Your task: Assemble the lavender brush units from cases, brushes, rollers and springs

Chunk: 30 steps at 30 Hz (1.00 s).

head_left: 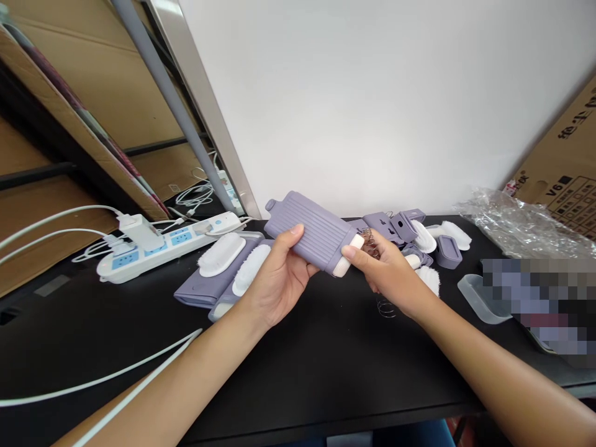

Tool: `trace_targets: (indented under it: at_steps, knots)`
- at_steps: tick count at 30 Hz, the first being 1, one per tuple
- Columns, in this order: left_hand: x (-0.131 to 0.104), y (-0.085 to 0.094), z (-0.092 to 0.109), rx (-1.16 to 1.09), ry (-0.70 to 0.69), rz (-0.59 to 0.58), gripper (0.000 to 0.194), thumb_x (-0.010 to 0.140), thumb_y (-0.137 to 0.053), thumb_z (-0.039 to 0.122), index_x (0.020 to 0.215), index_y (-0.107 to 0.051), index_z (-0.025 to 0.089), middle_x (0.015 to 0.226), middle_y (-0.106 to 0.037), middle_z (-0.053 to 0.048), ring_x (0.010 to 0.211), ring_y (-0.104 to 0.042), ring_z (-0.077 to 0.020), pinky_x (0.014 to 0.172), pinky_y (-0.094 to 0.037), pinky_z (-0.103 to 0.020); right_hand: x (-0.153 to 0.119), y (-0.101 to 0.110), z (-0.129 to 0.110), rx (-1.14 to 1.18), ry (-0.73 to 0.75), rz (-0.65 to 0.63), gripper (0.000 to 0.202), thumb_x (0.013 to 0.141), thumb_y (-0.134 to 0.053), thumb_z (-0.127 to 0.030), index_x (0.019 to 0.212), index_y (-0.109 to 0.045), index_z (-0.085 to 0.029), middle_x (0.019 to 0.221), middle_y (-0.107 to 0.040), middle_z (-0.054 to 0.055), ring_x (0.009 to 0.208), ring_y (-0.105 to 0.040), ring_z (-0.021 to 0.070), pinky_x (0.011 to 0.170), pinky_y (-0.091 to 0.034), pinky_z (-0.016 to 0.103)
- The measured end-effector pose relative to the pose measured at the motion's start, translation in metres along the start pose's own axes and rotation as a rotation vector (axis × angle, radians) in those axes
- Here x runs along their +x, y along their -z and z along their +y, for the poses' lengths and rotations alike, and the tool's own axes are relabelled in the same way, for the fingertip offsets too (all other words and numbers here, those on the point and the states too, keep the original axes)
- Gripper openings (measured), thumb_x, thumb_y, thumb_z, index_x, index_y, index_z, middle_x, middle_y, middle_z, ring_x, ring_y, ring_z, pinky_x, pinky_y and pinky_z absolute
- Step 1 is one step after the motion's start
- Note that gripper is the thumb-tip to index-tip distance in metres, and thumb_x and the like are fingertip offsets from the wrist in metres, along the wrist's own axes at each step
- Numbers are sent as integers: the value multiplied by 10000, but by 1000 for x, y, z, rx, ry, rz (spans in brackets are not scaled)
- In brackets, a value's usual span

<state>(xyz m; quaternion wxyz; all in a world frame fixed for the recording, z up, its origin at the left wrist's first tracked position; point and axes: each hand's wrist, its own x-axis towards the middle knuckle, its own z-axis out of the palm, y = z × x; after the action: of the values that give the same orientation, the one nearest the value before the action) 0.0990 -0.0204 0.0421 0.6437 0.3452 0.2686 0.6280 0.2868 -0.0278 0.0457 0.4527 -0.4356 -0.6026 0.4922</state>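
Observation:
My left hand (285, 279) is wrapped round a purple ribbed plastic housing (310, 226), raised above the table and slanted down to the right. The thumb lies across its ribs. A white end piece (342, 267) sits at the housing's lower right end. My right hand (388, 267) grips this end piece, its thumb pressed on the corner. Thin metal coil springs (371, 243) show beside the right fingers, and another coil (385, 307) shows below that hand; whether the fingers hold them I cannot tell.
On the black table (321, 372), purple parts with white fluffy pads (222, 253) lie left; more purple parts (388, 226) lie right. A power strip (172, 245) with cables stands left. Farther right are a translucent tray (482, 299), plastic wrap (526, 223) and a cardboard box (565, 149).

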Motion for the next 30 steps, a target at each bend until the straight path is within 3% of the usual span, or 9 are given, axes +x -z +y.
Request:
trace_targets:
  at_steps: [5, 10, 13, 20, 24, 27, 30]
  knots:
    - [2, 2, 3, -3, -6, 21, 279, 975, -680, 377, 1204, -734, 227, 1171, -826, -60, 1136, -783, -285, 902, -683, -380, -1, 1, 0, -81, 45, -35, 412, 904, -761, -617, 953, -610, -237, 850, -585, -28, 664, -486, 123, 531, -353, 268]
    - [5, 0, 2, -80, -54, 146, 332, 1001, -696, 515, 1121, -769, 215, 1110, -832, -26, 985, -797, -189, 864, -672, -260, -3, 1, 1, -134, 68, -100, 364, 913, -778, -553, 882, -615, -228, 796, -565, -44, 680, -459, 130, 608, -343, 294]
    - [5, 1, 0, -84, -66, 159, 313, 995, -715, 525, 1105, -774, 238, 1119, -832, -16, 949, -795, -171, 823, -668, -225, -4, 0, 5, -152, 101, -106, 345, 915, -789, -511, 849, -592, -236, 804, -573, -48, 695, -461, 136, 627, -331, 301]
    - [4, -1, 7, -40, -79, 165, 283, 967, -758, 510, 1083, -763, 252, 1045, -830, 10, 990, -784, -177, 860, -655, -236, -6, 2, 3, -339, 138, -59, 290, 938, -750, -532, 954, -629, -268, 866, -649, -35, 730, -533, 163, 667, -382, 320]
    - [8, -1, 17, -108, -170, 204, 206, 997, -737, 464, 1037, -752, 263, 968, -816, 69, 978, -762, -143, 896, -613, -197, -1, 5, 1, -450, 128, 84, 169, 1009, -626, -434, 984, -644, -268, 866, -664, -24, 756, -563, 171, 711, -404, 326]
    - [11, 3, 17, -114, -200, 197, 284, 944, -781, 498, 1044, -753, 234, 960, -805, 34, 878, -756, -156, 867, -631, -244, 0, 6, 0, -505, 136, 135, 161, 1017, -580, -383, 929, -626, -256, 796, -631, -34, 720, -556, 161, 679, -393, 309]
    - [10, 7, 12, 5, -174, 159, 379, 911, -764, 592, 1057, -749, 243, 1003, -796, -29, 941, -763, -245, 909, -653, -376, -3, 5, -2, -537, 187, 118, 167, 1021, -572, -381, 923, -615, -253, 750, -600, -50, 684, -535, 147, 651, -378, 292]
